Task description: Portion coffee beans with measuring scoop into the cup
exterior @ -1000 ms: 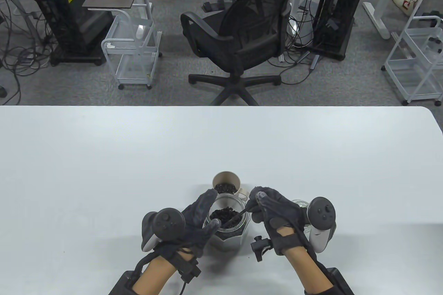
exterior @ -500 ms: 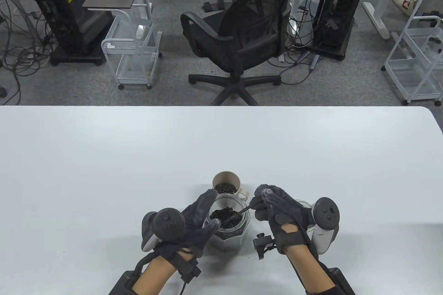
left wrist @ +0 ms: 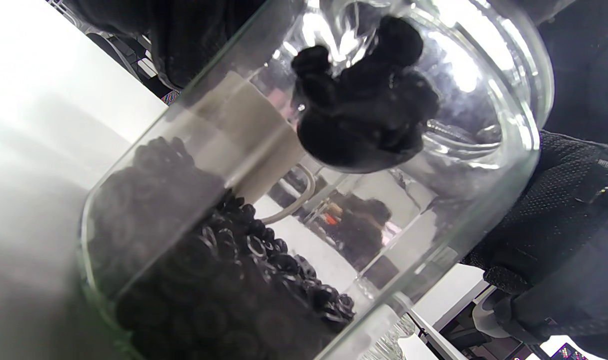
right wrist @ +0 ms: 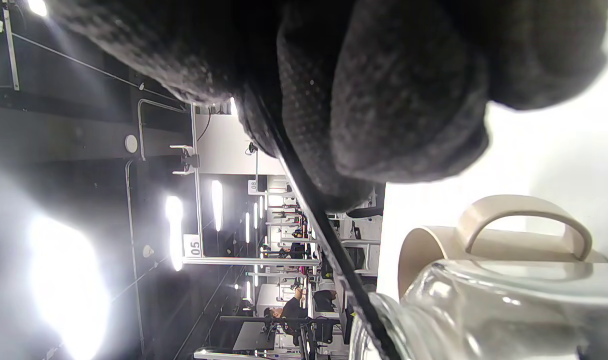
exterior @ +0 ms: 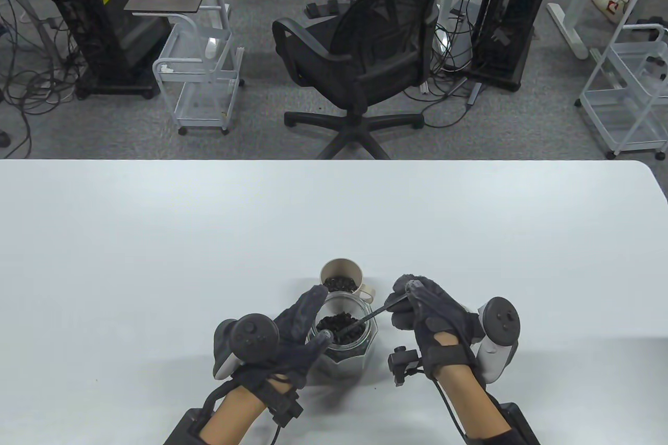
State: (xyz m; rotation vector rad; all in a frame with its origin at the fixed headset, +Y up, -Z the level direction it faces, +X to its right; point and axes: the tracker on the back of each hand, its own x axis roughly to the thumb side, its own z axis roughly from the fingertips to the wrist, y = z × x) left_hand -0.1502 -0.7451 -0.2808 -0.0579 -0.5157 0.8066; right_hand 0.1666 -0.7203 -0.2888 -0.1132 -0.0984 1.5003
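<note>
Two hands busy, both near the table's [exterior: 156, 236] near edge, about midway along it. Left hand [exterior: 292, 335] is wrapped around the glass jar [exterior: 344, 346], fingers and thumb curled on its wall, steadying it. Right hand [exterior: 428, 309] pinches the far end of the scoop [exterior: 365, 319] handle; the bowl end sits inside the jar mouth, loaded with coffee beans [left wrist: 364, 95] (left wrist view shows a heaped dark clump riding well above the bean bed). Cup [exterior: 342, 278] stands just beyond the jar, touching or nearly so, handle toward the right, with a layer of beans already in the bottom.

Step in hand, as I read it: lifting a full scoop out of the jar.

Next move calls for: clear the jar rim without clipping it, keep the bowl level, carry it the short way over the cup mouth, then roll the wrist to tip. Heaped load looks loose, so a jolt could drop beans on the table. Left hand should stay on the jar until the scoop is out.
</note>
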